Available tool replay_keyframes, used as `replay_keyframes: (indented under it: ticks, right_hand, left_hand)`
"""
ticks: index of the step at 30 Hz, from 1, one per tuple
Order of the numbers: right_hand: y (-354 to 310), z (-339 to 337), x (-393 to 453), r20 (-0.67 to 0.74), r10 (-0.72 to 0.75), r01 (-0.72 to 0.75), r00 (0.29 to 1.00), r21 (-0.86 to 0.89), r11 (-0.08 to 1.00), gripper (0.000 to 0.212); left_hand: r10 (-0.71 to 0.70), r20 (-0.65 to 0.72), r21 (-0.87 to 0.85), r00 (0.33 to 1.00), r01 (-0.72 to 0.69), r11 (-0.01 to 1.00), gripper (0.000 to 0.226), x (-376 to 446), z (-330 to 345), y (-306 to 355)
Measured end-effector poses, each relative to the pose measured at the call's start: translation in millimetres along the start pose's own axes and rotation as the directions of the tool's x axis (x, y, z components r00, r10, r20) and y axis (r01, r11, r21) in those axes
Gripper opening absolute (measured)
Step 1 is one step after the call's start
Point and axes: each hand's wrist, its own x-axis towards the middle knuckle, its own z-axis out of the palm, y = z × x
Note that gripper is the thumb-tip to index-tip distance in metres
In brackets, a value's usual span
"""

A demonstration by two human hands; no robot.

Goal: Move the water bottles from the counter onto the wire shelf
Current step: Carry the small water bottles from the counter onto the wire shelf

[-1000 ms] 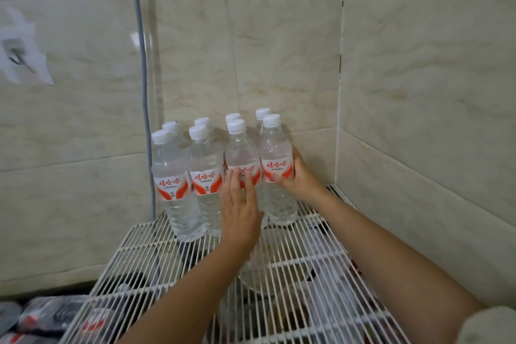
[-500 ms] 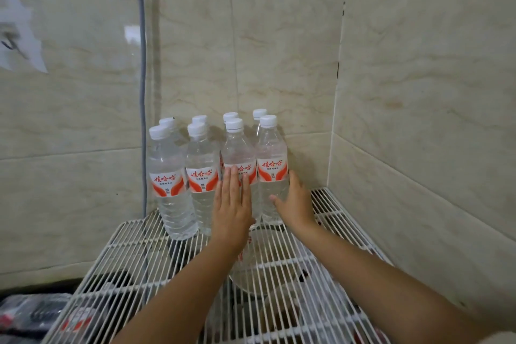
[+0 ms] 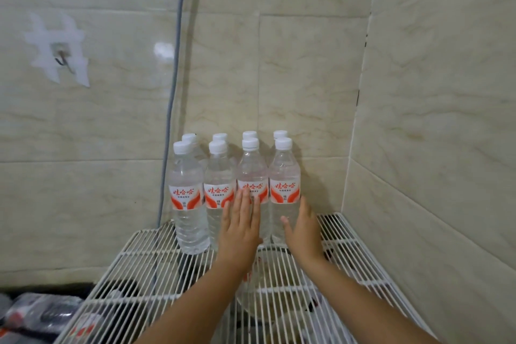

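Eight water bottles [image 3: 284,193] stand upright (caps up) on the wire shelf [image 3: 145,262]; left hand [image 3: 240,229] and right hand [image 3: 304,232] rest flat-fingered against them.

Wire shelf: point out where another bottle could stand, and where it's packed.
The wire shelf is bare right of the water bottles, toward the right wall, and along its near part on both sides of the forearms. The back left is crowded: eight bottles in two rows, left hand and right hand against them.

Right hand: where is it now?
Head view, centre: the right hand rests open against the rightmost front bottle, beside the left hand, above the wire shelf.
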Motion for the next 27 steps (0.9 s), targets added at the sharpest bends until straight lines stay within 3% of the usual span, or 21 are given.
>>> replay_keyframes:
  ticks: [3, 6, 10, 13, 16, 18, 21, 24, 27]
  right_hand:
    - [-8, 0, -3, 0.002, 0.014, -0.014, 1.0, -0.022, 1.0, 0.061]
    - [-14, -3, -6, 0.019, 0.048, -0.046, 0.999, -0.117, 0.992, 0.062]
    - [-30, -13, -11, 0.033, 0.152, -0.135, 0.988, -0.304, 0.943, 0.067]
    - [-52, -16, -23, 0.021, 0.162, -0.144, 0.987, -0.356, 0.923, 0.074]
    - [-81, -3, -47, 0.113, 0.073, -0.022, 0.991, -0.393, 0.919, 0.071]
    - [-102, 14, -62, 0.185, -0.006, 0.083, 0.983, -0.415, 0.906, 0.059]
    - [-146, 56, -90, 0.33, -0.041, 0.18, 0.943, -0.404, 0.897, 0.039]
    - [-195, 111, -123, 0.406, -0.157, 0.335, 0.9, -0.417, 0.845, 0.035]
    - [-248, 175, -163, 0.487, -0.207, 0.428, 0.849, -0.401, 0.81, 0.035]
  left_hand:
    - [0.062, 0.016, -0.012, 0.998, -0.061, 0.998, 0.146, 3, 3, -4]
    - [0.089, -0.001, 0.05, 0.996, -0.089, 0.995, 0.111, 3, -11, -8]
    - [0.092, 0.139, -0.015, 0.986, -0.091, 0.996, 0.069, -7, -39, -29]
    - [0.018, 0.077, -0.116, 0.997, -0.009, 0.993, 0.059, -19, -53, -52]
    - [-0.172, 0.102, -0.258, 0.98, 0.193, 0.947, 0.055, -40, -64, -89]
    - [-0.267, 0.146, -0.25, 0.953, 0.297, 0.922, 0.048, -55, -62, -122]
    - [-0.417, 0.293, -0.185, 0.861, 0.479, 0.858, 0.042, -93, -60, -187]
    - [-0.502, 0.354, -0.077, 0.789, 0.559, 0.825, 0.038, -142, -58, -255]
    - [-0.525, 0.371, -0.01, 0.766, 0.568, 0.823, 0.034, -197, -52, -324]
